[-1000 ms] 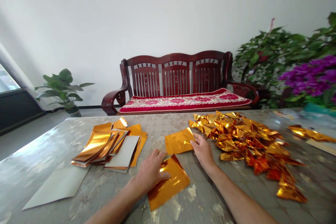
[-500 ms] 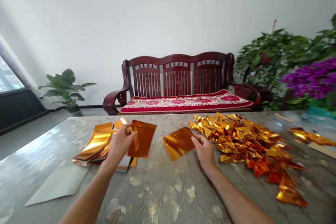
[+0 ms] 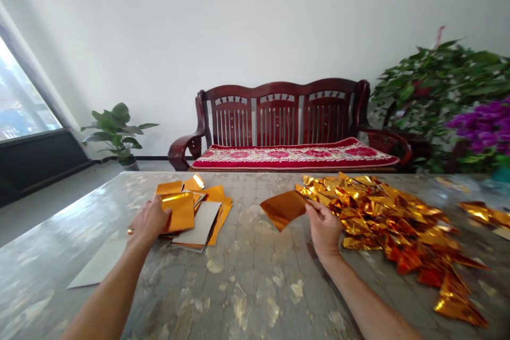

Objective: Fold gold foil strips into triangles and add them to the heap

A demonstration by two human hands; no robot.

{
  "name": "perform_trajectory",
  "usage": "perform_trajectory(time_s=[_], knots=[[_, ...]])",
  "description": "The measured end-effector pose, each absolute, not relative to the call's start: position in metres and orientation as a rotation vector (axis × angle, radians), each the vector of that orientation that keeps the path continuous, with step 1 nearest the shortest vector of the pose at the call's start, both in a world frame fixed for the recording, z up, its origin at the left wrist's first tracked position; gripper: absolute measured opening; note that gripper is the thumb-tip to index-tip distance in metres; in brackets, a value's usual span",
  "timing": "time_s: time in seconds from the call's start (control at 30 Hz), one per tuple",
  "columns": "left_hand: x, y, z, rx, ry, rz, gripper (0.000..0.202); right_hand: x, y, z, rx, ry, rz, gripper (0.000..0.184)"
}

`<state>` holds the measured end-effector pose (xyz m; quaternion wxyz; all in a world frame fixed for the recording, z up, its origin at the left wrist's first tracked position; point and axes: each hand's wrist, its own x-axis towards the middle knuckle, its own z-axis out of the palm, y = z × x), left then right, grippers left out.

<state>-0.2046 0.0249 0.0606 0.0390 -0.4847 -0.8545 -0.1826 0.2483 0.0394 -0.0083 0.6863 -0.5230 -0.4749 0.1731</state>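
My right hand (image 3: 324, 226) pinches the right corner of a square gold foil sheet (image 3: 283, 208), held above the table just left of the folded pieces. At the left edge of a loose stack of gold foil sheets (image 3: 178, 211), my left hand (image 3: 149, 220) grips with its thumb on top and its other fingers partly hidden at the side. A ring (image 3: 130, 231) shows on that hand. A pale grey-white sheet (image 3: 203, 221) lies face up in the right part of the stack. Folded gold foil pieces (image 3: 358, 212) form a wide heap beyond my right hand.
A larger pale sheet (image 3: 99, 264) lies under my left forearm on the patterned table (image 3: 239, 287). Clear plastic (image 3: 450, 188) and more gold foil (image 3: 484, 213) lie at the right. Beyond stand a wooden bench (image 3: 277, 117) and potted plants (image 3: 119, 130).
My left hand has moved left and down from the sheet it held up, onto the stack's left edge. My right hand keeps its foil sheet. The view has turned slightly left.
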Motion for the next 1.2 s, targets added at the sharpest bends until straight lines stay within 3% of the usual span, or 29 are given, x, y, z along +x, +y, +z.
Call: perform_trajectory(time_s=[0.1,0.23,0.4,0.53,0.6,0.77,0.97,1.2], knots=[[-0.173,0.015,0.067,-1.551,-2.343,-0.54,0.052,0.243,0.034,-0.002,-1.075,-1.165,0.255,0.026],[-0.094,-0.006,0.064,-2.116,-1.929,-0.859,0.047,0.234,0.026,0.003,-0.938,-1.393,0.047,0.014],[-0.002,-0.018,0.036,-2.681,-1.661,-1.275,0.079,0.224,0.016,0.006,-0.835,-1.557,-0.092,0.019],[0.024,0.0,0.021,-2.612,-1.622,-1.456,0.039,0.225,0.014,0.005,-0.809,-1.627,-0.145,0.021],[0.024,0.01,0.018,-2.597,-1.511,-1.432,0.032,0.228,0.015,0.003,-0.814,-1.667,-0.164,0.022],[0.016,0.015,0.005,-2.752,-1.314,-1.165,0.044,0.231,0.019,-0.004,-0.915,-1.804,-0.098,0.027],[0.017,0.01,-0.01,-2.815,-1.435,-0.802,0.029,0.229,0.013,-0.007,-1.246,-2.093,0.066,0.028],[0.016,0.01,-0.006,-2.774,-1.487,-0.657,0.03,0.226,0.012,-0.003,-1.452,-2.194,0.034,0.023]])
